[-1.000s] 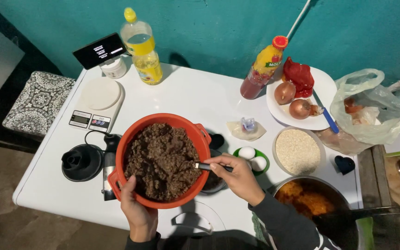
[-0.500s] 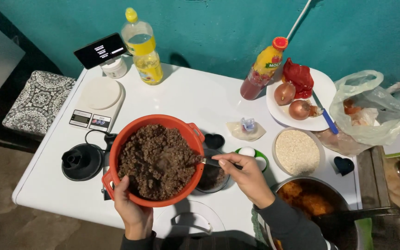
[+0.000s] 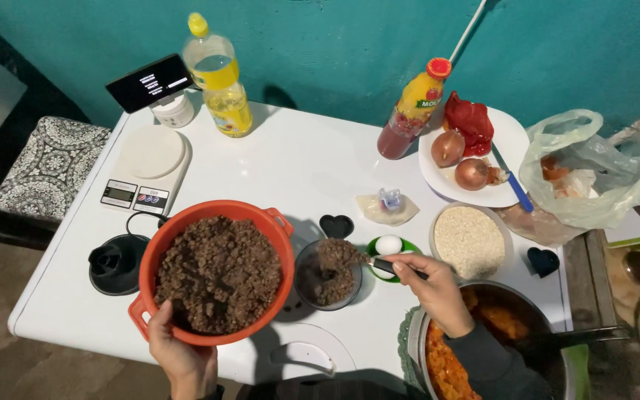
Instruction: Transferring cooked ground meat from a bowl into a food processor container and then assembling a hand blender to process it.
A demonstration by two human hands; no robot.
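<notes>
Gripping the round orange plastic bowl of brown minced meat (image 3: 218, 272) at its rim, your left hand (image 3: 179, 357) is closed; your right hand (image 3: 432, 290) clasps a dark-handled spoon (image 3: 394, 267) over the small grey bowl (image 3: 327, 272) (partly filled, I judge), so most meat remains on the white surface (image 3: 305, 167).

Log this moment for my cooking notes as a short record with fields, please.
left hand: grips rim of orange bowl, tilted, full of dark minced mix
right hand: holds spoon over small glass bowl, partly filled with same mix
near right hand: egg, bowl of rice
table: white; kitchen scale, oil bottle
</notes>
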